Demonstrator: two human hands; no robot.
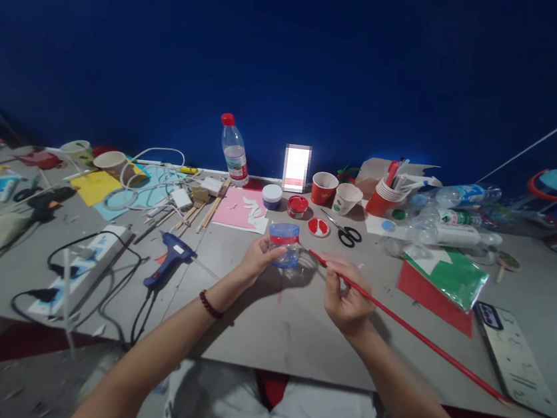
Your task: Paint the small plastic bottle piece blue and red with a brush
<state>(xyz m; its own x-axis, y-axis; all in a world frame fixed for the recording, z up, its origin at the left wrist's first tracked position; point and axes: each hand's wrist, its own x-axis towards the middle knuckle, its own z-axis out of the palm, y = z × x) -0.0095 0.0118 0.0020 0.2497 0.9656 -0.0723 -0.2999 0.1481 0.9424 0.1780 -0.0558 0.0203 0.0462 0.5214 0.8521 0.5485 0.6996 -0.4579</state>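
My left hand (258, 260) is closed round a small clear plastic piece (285, 242) with a blue upper part and a red band, held above the table. A long red paintbrush (397, 312) lies in the pinched fingers of my right hand (348, 296), its tip pointing left, just right of the plastic piece. Beyond the hands stand an open jar of red paint (298, 205) and its red-smeared lid (318, 227). A white-lidded jar (272, 197) is left of the paint.
A blue glue gun (171, 260) and a power strip (85, 271) with cables lie left. Scissors (348, 235), paper cups (324, 189) and a capped bottle (234, 152) stand or lie behind. Plastic bottles (456, 236), green paper (452, 276) and a phone (517, 360) are right.
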